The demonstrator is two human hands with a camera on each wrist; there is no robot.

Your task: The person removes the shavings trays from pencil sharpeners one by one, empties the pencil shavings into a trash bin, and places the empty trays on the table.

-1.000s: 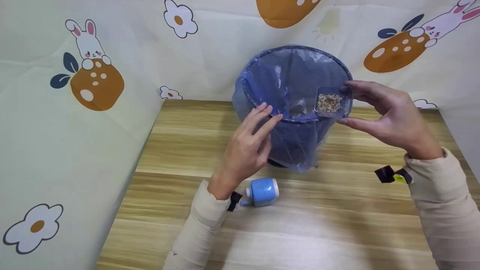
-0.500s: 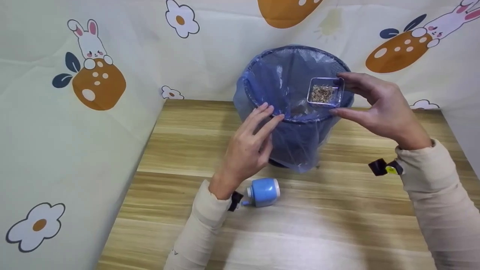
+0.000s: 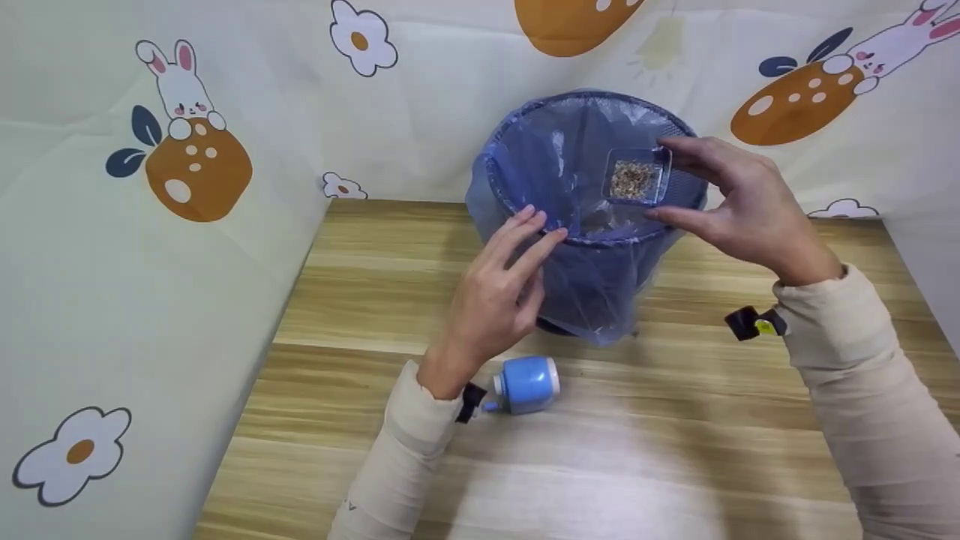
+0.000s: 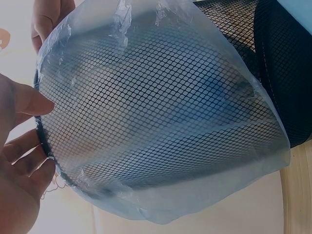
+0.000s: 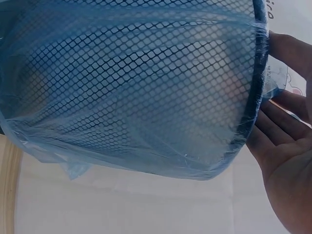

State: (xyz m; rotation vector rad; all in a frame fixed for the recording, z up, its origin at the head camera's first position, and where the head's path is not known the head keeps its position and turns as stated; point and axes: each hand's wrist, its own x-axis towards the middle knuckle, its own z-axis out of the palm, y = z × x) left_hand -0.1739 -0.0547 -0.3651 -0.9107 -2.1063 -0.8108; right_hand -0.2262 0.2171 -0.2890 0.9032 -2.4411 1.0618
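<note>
My left hand (image 3: pixel 491 300) is at the near rim of a mesh trash bin (image 3: pixel 592 285) lined with a translucent blue bag (image 3: pixel 536 161). Its fingers lie over the rim, and the left wrist view shows the thumb (image 4: pixel 34 101) on the bin's outer side. Between thumb and fingers, my right hand (image 3: pixel 750 199) pinches a small clear shavings drawer (image 3: pixel 637 196) above the right part of the bin's mouth. Brown and pale shavings (image 3: pixel 632 178) lie inside the drawer. In the right wrist view the bin's rim partly hides the drawer (image 5: pixel 274 83).
A blue, barrel-shaped pencil sharpener (image 3: pixel 529 384) with a white end lies on the wooden table (image 3: pixel 360 300), near the left wrist. Behind the bin hangs a pale backdrop (image 3: pixel 435 112) printed with rabbits, orange fruit shapes and flowers.
My right hand has carried the shavings drawer left and farther over the bin's mouth. The shavings are still in it. My left hand stays at the rim.
</note>
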